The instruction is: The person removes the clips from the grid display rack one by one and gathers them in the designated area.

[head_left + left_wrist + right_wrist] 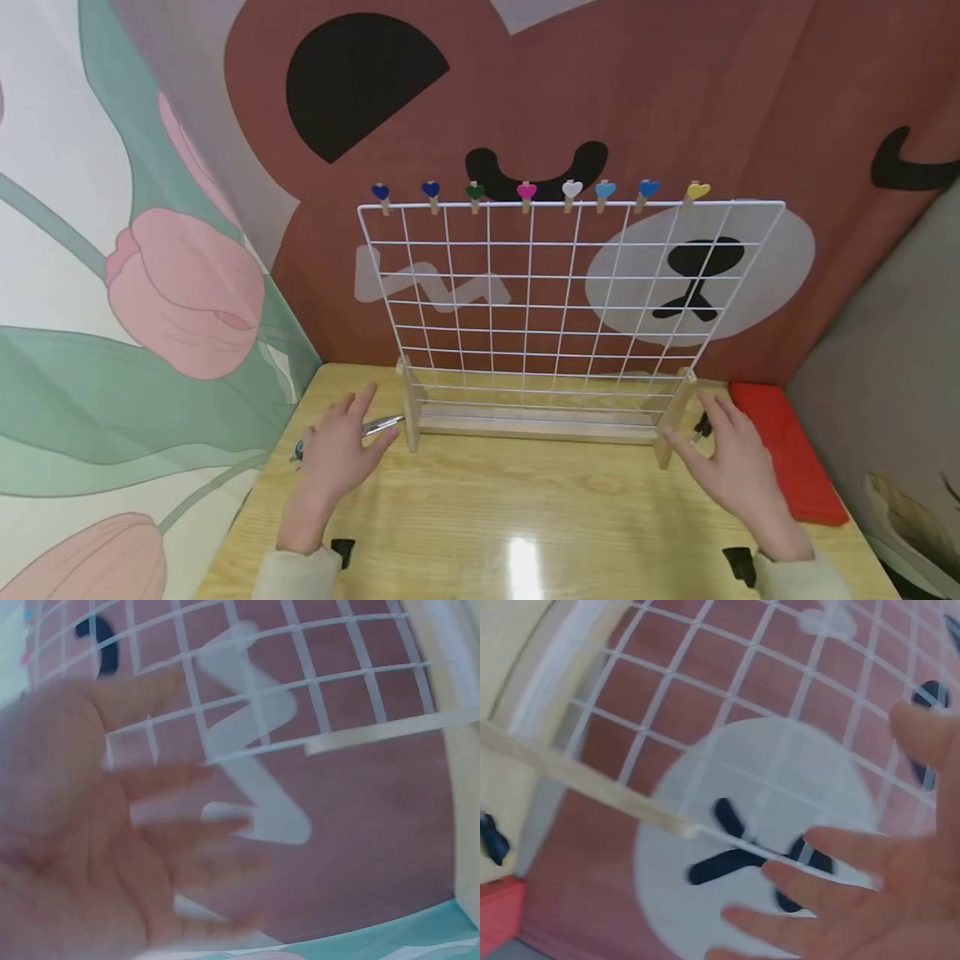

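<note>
A white wire grid (555,308) stands upright in a wooden base (536,427) on the table (525,517). Several small heart-topped clothespins (527,193) in different colours are clipped along its top wire. My left hand (339,454) hovers open just left of the base's left post, fingers spread, over a metal clip (382,426). My right hand (738,467) is open beside the right post, holding nothing. In the left wrist view the left hand (97,847) is blurred before the grid (300,690). The right wrist view shows the right hand's straight fingers (840,892) before the grid (765,720).
A red flat case (791,458) lies on the table at the right, near a small black clip (702,427). Patterned fabric walls close in behind and on both sides. Two black clamps (342,550) (741,565) sit at the table's front edge.
</note>
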A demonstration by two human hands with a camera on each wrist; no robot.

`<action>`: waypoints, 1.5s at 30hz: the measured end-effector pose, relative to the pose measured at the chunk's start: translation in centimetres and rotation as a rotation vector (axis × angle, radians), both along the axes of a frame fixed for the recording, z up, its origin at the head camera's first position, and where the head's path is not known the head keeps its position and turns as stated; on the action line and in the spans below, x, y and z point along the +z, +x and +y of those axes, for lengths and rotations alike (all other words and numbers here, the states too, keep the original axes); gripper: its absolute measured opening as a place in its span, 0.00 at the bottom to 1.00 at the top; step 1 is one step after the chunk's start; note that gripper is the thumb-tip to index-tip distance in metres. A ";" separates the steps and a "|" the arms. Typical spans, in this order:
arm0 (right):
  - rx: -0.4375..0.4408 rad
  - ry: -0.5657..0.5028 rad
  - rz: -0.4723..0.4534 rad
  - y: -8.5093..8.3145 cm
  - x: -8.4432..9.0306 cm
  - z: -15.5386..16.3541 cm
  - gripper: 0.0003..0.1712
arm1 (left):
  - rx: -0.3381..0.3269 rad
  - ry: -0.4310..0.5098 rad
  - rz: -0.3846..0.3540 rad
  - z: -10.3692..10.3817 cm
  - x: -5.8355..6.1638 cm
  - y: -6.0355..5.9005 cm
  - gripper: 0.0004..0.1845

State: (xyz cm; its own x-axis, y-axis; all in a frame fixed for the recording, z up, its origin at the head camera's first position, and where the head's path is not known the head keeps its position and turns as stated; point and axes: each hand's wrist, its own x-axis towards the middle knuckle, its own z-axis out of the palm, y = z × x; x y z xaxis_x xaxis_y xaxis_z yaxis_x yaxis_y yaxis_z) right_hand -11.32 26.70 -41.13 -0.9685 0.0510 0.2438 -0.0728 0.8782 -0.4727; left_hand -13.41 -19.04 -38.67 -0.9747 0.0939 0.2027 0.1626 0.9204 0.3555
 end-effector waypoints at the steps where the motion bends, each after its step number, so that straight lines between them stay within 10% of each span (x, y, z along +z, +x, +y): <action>1: -0.008 -0.032 0.015 -0.3 -0.2 0.2 0.43 | -0.054 0.033 0.010 -0.2 0.5 -0.4 0.34; 7: -0.070 -0.350 0.064 -2.4 -3.2 1.4 0.27 | -0.256 0.139 0.072 -1.1 3.6 -2.7 0.24; 16: -0.317 -0.524 0.101 -4.8 -7.7 2.5 0.29 | -0.226 0.117 0.326 -0.8 9.6 -5.8 0.19; 26: -0.214 -0.610 -0.123 -6.4 -8.8 3.3 0.36 | -0.171 0.218 0.488 -0.7 16.1 -8.0 0.22; 38: -0.357 -0.911 -0.092 -8.0 -9.6 3.0 0.31 | -0.098 0.359 0.421 -1.8 19.0 -10.1 0.22; 45: -0.335 -1.141 -0.020 -8.7 -9.5 3.3 0.11 | -0.090 0.400 0.445 -1.8 19.9 -10.5 0.21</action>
State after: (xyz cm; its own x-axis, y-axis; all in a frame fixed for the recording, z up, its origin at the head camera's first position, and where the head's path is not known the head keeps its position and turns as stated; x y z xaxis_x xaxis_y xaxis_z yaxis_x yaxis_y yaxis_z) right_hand -20.00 29.96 -50.61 -0.8687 0.4801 -0.1222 0.0969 -0.0773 -0.9923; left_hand -23.88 -20.85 -18.75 -0.7798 0.0040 0.6260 0.4462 0.7050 0.5513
